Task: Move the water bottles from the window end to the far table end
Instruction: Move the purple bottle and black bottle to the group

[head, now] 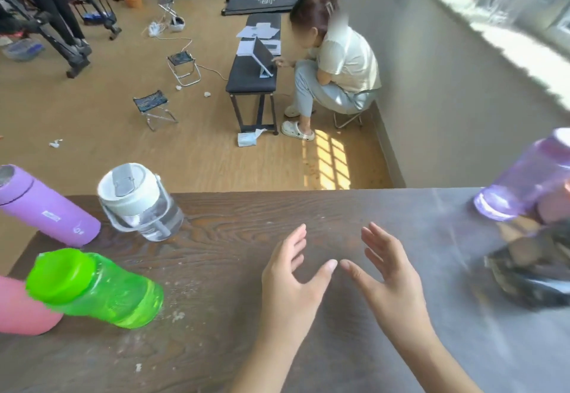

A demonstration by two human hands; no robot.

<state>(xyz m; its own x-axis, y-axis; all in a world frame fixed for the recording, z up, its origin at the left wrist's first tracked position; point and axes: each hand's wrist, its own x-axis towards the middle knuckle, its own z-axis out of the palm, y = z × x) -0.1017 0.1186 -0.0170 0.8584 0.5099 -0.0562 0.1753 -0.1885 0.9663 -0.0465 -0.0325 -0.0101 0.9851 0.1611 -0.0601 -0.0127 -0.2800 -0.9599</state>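
Observation:
On the dark wooden table (231, 232), several bottles stand at the left end: a matte purple bottle (46, 207), a clear bottle with a white lid (140, 201), a green translucent bottle (95, 289) and a pink one (21, 309) at the frame's edge. At the right end, by the window, stands a translucent purple bottle (524, 179). My left hand (293, 275) and my right hand (388, 278) hover over the table's middle, fingers spread, thumbs nearly touching, holding nothing.
A dark crumpled object (536, 272) lies on the table under the purple bottle at the right. Beyond the table a person (336, 62) sits at a black bench (251, 77). Folding stools and exercise machines stand on the floor further back.

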